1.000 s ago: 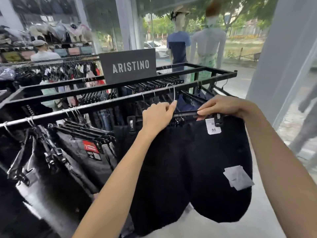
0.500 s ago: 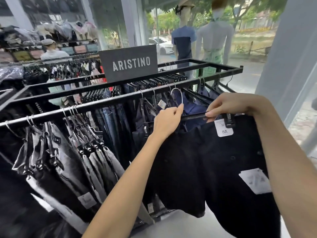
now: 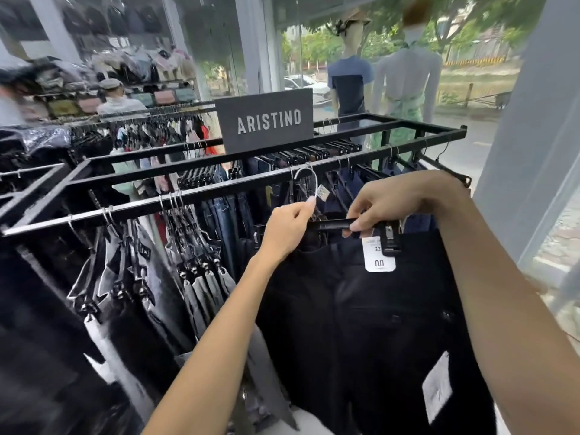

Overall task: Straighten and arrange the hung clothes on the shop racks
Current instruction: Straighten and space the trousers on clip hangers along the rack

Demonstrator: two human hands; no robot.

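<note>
The left forearm [image 3: 219, 324] and the right forearm [image 3: 502, 293] are slim and bare along their whole visible length. The left hand [image 3: 287, 229] has a long, rounded nail [image 3: 311, 200]; the right hand [image 3: 398, 202] is bare too.

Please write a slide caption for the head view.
Left hand and right hand hold a hanger of black trousers at the rack, near the sign.

Trousers [image 3: 361, 309] I hold: plain black.
Clip hanger [image 3: 335, 224] I grip: black, silver hook.
Size tag [image 3: 379, 260]: white, dark print.
Rack [image 3: 219, 190]: black.
Sign [image 3: 266, 120]: dark grey, white letters.
Hung trousers [image 3: 150, 271] to my left: grey.
Jeans [image 3: 226, 221]: dark blue.
Mannequin's T-shirt [image 3: 350, 80]: blue over navy.
</note>
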